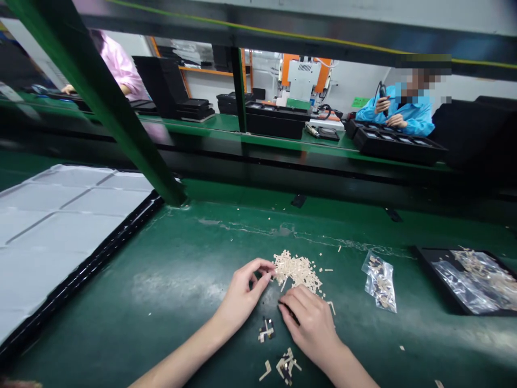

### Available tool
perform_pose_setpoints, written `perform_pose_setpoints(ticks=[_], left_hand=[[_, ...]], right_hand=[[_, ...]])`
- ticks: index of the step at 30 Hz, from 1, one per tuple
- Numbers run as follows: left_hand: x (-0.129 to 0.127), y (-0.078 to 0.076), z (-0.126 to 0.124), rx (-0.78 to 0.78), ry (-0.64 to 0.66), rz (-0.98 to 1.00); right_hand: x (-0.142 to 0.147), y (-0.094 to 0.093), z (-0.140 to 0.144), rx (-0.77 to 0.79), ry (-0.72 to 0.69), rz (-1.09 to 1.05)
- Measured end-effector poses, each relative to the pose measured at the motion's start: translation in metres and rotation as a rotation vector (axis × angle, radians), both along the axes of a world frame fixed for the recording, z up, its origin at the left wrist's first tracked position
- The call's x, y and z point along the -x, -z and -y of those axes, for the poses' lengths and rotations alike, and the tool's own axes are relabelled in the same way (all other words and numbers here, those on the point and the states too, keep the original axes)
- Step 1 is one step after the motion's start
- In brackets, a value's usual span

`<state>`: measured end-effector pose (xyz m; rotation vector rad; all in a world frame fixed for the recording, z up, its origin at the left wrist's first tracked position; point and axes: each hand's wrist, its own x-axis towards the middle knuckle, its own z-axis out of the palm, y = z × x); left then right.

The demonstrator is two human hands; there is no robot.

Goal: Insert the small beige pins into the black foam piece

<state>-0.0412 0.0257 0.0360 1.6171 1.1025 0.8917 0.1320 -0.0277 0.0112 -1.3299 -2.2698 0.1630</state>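
Note:
A heap of small beige strips (298, 270) lies on the green bench mat (181, 291). My left hand (242, 295) reaches to the heap's left edge, thumb and forefinger pinched at a strip there. My right hand (313, 323) rests knuckles-up just below the heap, fingers curled on a small dark piece that is mostly hidden. Between my wrists lie small dark-and-beige parts (266, 329), and more loose pieces (286, 366) sit nearer me.
A small clear bag of parts (380, 282) lies right of the heap. A black tray with a plastic bag (468, 280) is far right. A stack of trays under white sheets (56, 226) fills the left. A green post (121, 118) rises behind. Two people work across the line.

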Motion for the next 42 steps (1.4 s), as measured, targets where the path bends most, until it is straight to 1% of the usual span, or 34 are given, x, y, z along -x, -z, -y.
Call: perform_pose_setpoints(ticks=[4, 7, 11, 16, 18, 20, 26, 30, 34, 37, 42], left_hand=[[-0.001, 0.000, 0.000, 0.009, -0.016, -0.025], [-0.002, 0.000, 0.002, 0.032, 0.008, -0.051], [-0.006, 0.000, 0.006, 0.032, 0.053, -0.069], [-0.010, 0.002, 0.011, -0.031, 0.161, -0.171], [-0.011, 0.002, 0.014, -0.031, 0.215, -0.228], [-0.012, 0.002, 0.016, -0.006, 0.247, -0.239], [-0.015, 0.002, 0.020, 0.096, 0.293, -0.126], [-0.015, 0.003, 0.019, 0.177, 0.317, -0.023], [-0.014, 0.002, 0.020, 0.230, 0.319, 0.087], [-0.015, 0.002, 0.022, 0.198, 0.289, 0.057], [-0.016, 0.005, 0.025, 0.044, 0.259, -0.054]], right_hand=[[-0.001, -0.001, 0.001, 0.040, 0.088, -0.040], [0.000, -0.001, 0.000, 0.118, 0.162, -0.068], [0.002, 0.000, -0.001, 0.196, 0.186, -0.081], [0.003, -0.001, -0.001, 0.238, 0.205, -0.189], [0.003, -0.004, -0.001, 0.266, 0.225, -0.245], [0.002, -0.008, -0.001, 0.290, 0.241, -0.284], [0.001, -0.012, 0.002, 0.329, 0.228, -0.418], [0.000, -0.012, 0.003, 0.482, 0.276, -0.600], [-0.001, -0.016, 0.001, 0.621, 0.274, -0.762], [-0.001, -0.018, 0.000, 0.644, 0.264, -0.841], [-0.001, -0.015, 0.002, 0.627, 0.277, -0.830]])
